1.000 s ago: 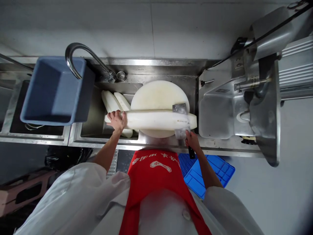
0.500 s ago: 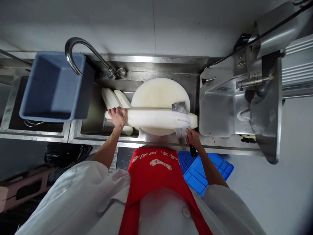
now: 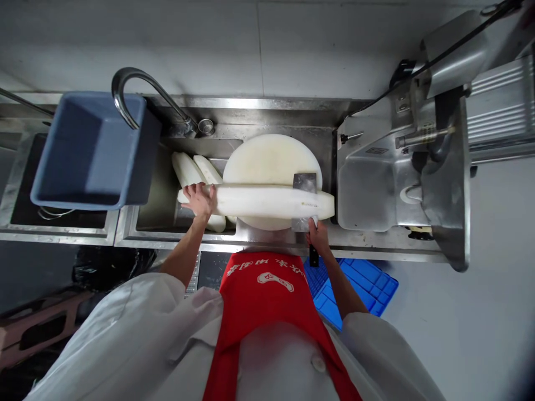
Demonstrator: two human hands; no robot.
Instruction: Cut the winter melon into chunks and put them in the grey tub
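Observation:
A long, thick white vegetable (image 3: 259, 201) lies crosswise over the round white cutting board (image 3: 271, 161), its left end reaching over the sink. My left hand (image 3: 199, 199) grips it near that left end, fingers over its top. In my right hand (image 3: 318, 236) is the black handle of a cleaver (image 3: 305, 182). The wide metal blade shows above and below the vegetable near its right end; its middle part is hidden by the vegetable. More pale vegetables (image 3: 188, 168) lie in the sink, partly under my left hand and the long one.
A blue-grey tub (image 3: 90, 150) stands at the left beside a curved faucet (image 3: 152, 83). On the right is a metal slicing machine (image 3: 370, 189). A blue plastic crate (image 3: 363, 284) sits below the counter edge (image 3: 376, 253).
My right hand and the cleaver have shifted a little left, and the cleaver stands straighter. The vegetable appears rolled slightly, its dark marks looking different. My left hand keeps its hold.

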